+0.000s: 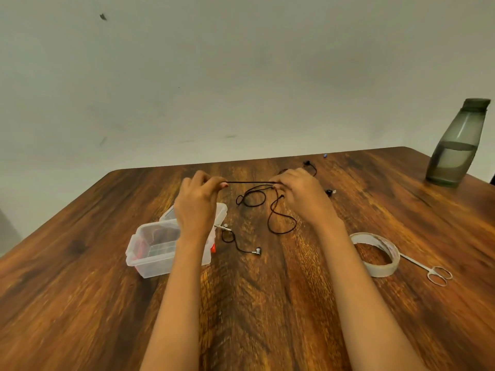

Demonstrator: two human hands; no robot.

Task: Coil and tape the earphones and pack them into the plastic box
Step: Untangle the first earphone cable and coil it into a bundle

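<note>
- Fingers [206,180] of your left hand [195,210] and right hand [302,196] pinch the earphone cable [249,182] taut between them.
- Plastic box [152,266] sits open at near left.

My thin black earphone cord [249,182] crosses a dark brown wooden tabletop [80,303] streaked with paler grain. The clear plastic box [139,261] shows red inside; the tall plastic bottle [455,145] is smoky grey.

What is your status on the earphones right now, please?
Holding: left hand and right hand pinch cord, taut between them. Rest loose on table, not coiled. Open box, tape, scissors beside. Nothing blocking.
</note>
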